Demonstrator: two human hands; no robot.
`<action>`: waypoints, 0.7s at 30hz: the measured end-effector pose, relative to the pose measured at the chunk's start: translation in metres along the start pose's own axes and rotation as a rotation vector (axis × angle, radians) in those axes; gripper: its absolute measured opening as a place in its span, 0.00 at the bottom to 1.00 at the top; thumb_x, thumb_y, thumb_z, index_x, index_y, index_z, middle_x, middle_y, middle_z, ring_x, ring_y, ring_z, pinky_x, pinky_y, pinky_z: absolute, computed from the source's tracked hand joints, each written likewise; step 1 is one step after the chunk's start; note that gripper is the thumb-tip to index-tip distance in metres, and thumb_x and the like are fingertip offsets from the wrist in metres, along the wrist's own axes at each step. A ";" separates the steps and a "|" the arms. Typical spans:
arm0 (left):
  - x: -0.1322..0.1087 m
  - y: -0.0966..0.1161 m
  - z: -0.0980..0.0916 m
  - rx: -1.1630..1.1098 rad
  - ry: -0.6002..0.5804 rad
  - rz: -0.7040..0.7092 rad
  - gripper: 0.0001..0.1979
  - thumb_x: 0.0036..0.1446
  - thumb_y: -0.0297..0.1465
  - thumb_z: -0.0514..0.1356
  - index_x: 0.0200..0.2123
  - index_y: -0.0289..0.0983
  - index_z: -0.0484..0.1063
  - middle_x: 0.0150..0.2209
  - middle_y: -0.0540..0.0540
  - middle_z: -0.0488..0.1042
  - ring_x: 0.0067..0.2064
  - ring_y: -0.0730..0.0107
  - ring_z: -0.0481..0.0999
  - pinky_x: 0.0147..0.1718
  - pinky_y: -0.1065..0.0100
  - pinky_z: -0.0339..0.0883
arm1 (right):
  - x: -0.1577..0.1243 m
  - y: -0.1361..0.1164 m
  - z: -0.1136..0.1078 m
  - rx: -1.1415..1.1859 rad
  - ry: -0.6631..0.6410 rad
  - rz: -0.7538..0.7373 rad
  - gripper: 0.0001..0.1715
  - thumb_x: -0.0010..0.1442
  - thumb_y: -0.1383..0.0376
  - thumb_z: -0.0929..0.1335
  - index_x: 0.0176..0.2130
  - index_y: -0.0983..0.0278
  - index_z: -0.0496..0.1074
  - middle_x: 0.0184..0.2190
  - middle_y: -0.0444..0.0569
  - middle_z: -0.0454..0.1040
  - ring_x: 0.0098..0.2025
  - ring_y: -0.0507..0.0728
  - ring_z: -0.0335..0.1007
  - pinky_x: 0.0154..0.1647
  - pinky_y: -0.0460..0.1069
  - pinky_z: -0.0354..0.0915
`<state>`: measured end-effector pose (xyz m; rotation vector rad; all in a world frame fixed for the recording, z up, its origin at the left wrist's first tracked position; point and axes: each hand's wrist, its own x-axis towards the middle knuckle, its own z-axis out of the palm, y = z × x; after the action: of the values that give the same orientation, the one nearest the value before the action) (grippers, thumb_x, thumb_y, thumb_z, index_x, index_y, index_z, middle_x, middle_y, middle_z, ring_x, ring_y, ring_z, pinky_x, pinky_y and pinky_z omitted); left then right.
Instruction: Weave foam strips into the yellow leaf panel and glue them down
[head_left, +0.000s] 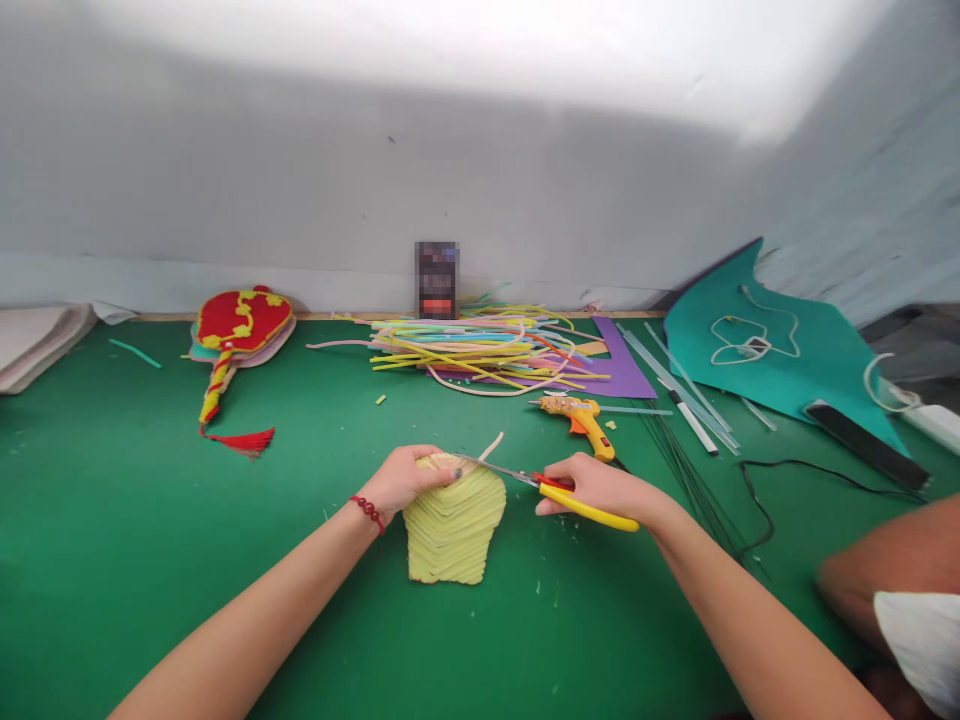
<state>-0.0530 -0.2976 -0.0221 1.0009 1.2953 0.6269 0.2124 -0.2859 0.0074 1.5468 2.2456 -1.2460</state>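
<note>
My left hand [409,485] pinches the top left edge of a pale yellow panel [454,525] made of fuzzy strips laid in a V pattern. One cream strip end [491,446] sticks out beyond the panel's upper edge. In my right hand [589,485] is a pair of scissors [592,508] with yellow and red handles. Their blades point left and lie at the panel's upper edge, by the base of the loose strip. Just beyond my right hand lies a yellow glue gun [577,418].
A heap of coloured fuzzy stems [480,350] lies near the wall by a blurred phone [437,280]. A red fan [244,322] with a tassel is at left. Glue sticks [679,380], teal sheet [795,345], black cable [761,500] and another person's arm [892,560] are at right.
</note>
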 end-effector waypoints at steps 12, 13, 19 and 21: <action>0.002 -0.008 0.006 0.114 -0.028 0.075 0.15 0.35 0.37 0.66 0.27 0.35 0.72 0.25 0.49 0.75 0.29 0.68 0.73 0.29 0.70 0.63 | 0.017 0.006 0.007 -0.045 0.243 0.080 0.29 0.42 0.40 0.66 0.23 0.63 0.63 0.19 0.40 0.62 0.23 0.50 0.54 0.22 0.44 0.49; 0.003 -0.010 0.007 0.130 -0.026 0.097 0.15 0.36 0.37 0.66 0.28 0.35 0.72 0.26 0.49 0.75 0.29 0.68 0.73 0.29 0.71 0.63 | 0.021 0.003 0.007 -0.078 0.290 0.086 0.29 0.43 0.40 0.66 0.23 0.63 0.63 0.19 0.40 0.63 0.22 0.50 0.55 0.22 0.45 0.49; 0.009 -0.020 0.009 0.214 -0.006 0.144 0.14 0.40 0.35 0.63 0.31 0.34 0.73 0.28 0.48 0.75 0.30 0.67 0.72 0.29 0.70 0.63 | 0.065 -0.042 0.003 -0.330 0.530 -0.002 0.18 0.51 0.50 0.65 0.34 0.61 0.70 0.30 0.49 0.74 0.31 0.56 0.67 0.27 0.46 0.54; 0.008 -0.021 0.010 0.249 -0.003 0.151 0.14 0.40 0.35 0.62 0.32 0.33 0.74 0.29 0.47 0.75 0.31 0.66 0.72 0.30 0.70 0.64 | 0.087 -0.059 0.003 -0.393 0.573 -0.076 0.17 0.52 0.53 0.66 0.37 0.61 0.70 0.36 0.50 0.75 0.37 0.59 0.69 0.31 0.47 0.57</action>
<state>-0.0447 -0.3029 -0.0451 1.3131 1.3256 0.5871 0.1221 -0.2338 -0.0089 1.8232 2.6801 -0.3386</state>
